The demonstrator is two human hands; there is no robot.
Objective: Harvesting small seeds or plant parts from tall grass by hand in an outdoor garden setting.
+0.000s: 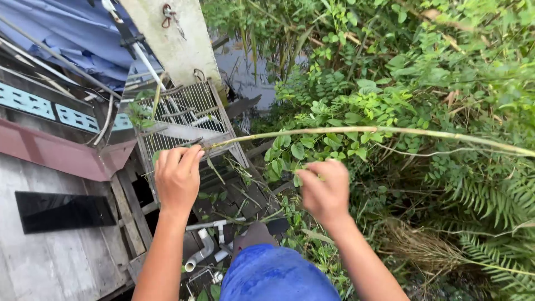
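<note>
The left hand (pixel 177 177) is curled shut round the near end of a long, thin, pale green stalk (pixel 356 131), which runs off toward 3 o'clock over the leafy bushes (pixel 390 83). The right hand (pixel 325 192) is blurred, fingers bent in a loose fist just below the stalk; whether it holds anything I cannot tell. Behind the left hand, at 11 o'clock, leans a wire cage (pixel 186 120), its thin bars rusty. Grey pipe (pixel 202 251) elbows lie at 6 o'clock among weathered planks (pixel 56 262). Ferns (pixel 490 195) crowd 4 o'clock.
</note>
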